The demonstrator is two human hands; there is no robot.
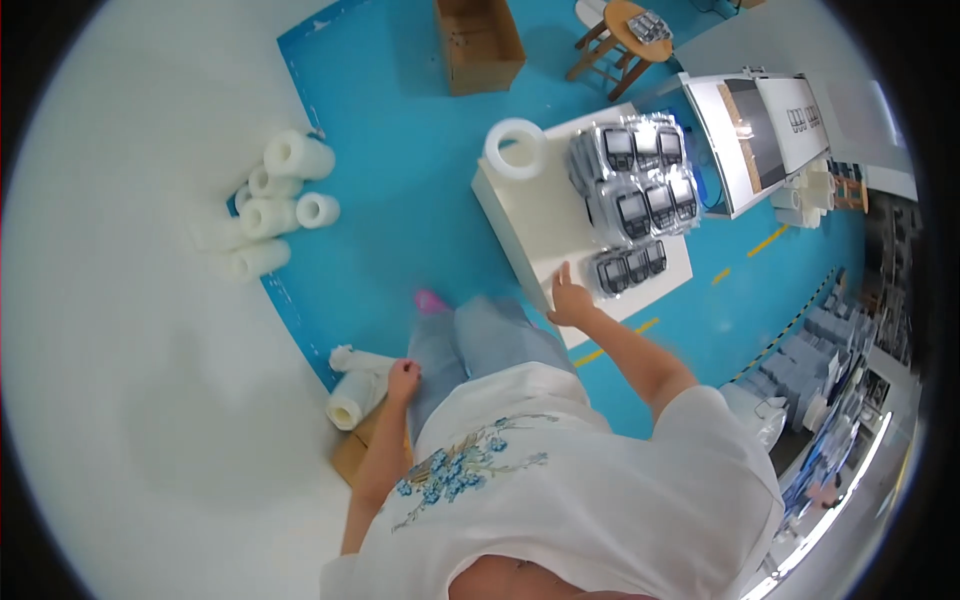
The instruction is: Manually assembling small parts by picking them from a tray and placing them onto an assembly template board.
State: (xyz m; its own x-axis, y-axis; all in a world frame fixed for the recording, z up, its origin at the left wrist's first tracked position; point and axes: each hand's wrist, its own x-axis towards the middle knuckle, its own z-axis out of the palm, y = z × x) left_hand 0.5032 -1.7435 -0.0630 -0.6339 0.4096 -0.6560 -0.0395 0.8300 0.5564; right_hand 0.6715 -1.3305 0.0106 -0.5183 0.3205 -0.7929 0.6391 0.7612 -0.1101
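My right hand (570, 300) is over the near edge of a white table (535, 225), fingers stretched out and holding nothing I can see. Just beyond it lies a short row of dark plastic frames with rectangular windows (628, 268), wrapped in clear film. Larger stacks of the same wrapped frames (640, 185) stand farther back on the tabletop. Low at my left side, my left hand (404, 380) has its fingers curled, next to a white roll of film or foam (350, 400). Whether anything is inside those fingers is too small to make out.
A white roll (516, 150) rests on the table's far left corner. Several more rolls (285, 190) stand by the left wall. Ahead are an open cardboard box (482, 50) and a wooden stool (625, 35). A white machine (735, 140) stands beyond the table; stacked goods (800, 370) fill the right.
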